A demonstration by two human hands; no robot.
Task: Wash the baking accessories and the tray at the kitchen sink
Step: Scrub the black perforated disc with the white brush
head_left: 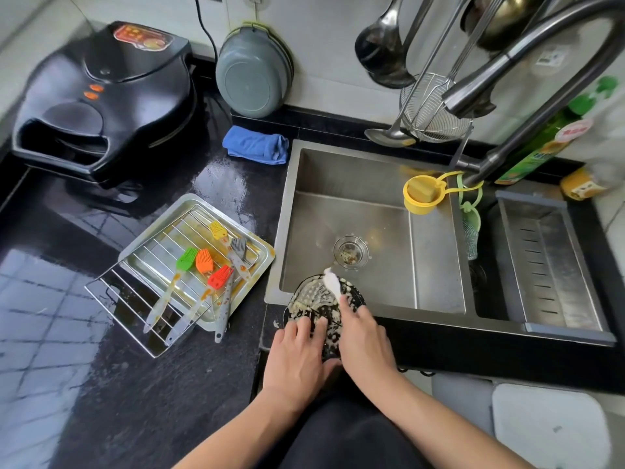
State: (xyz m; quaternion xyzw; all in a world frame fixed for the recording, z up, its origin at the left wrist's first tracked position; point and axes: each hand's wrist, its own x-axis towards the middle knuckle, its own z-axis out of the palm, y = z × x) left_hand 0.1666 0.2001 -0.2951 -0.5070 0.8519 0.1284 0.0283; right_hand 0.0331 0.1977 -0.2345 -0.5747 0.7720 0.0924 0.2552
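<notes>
Dark glossy bench point(162, 384) w/ a steel sink point(436, 265) set into it, wet patches shining on the stone. Person's at the front rim of the sink, both hands on a round black perforated plate point(306, 297) that's caked in pale foamy residue; it's propped on the sink's front-left corner, half over the basin. Left hand point(297, 353) lies on the plate's near side, fingers spread and pressing flat on it. Right hand point(363, 336) pinches a white brush point(332, 282) by its handle, index finger laid along it, soapy tip up near the plate's far edge.

Left of the sink, on the bench: steel tray point(262, 257) w/ a wire rack point(135, 299) laid askew across it, rack's near corner hanging off the tray onto the stone. On the rack, silicone brushes: yellow point(218, 230), grey point(238, 247), green point(186, 258), orange point(204, 260), red point(220, 275), clear handles pointing toward the person. Greasy orange smears on tray and handles.

Behind: blue cloth point(257, 148) folded by the sink's back-left corner, black electric griddle point(105, 99) closed at far left, grey basin point(253, 71) leaning on the wall. Tap point(527, 62) arcs over from the right; yellow sponge holder point(422, 194) hangs inside the sink. Drain strainer point(350, 252) has bits in it.
</notes>
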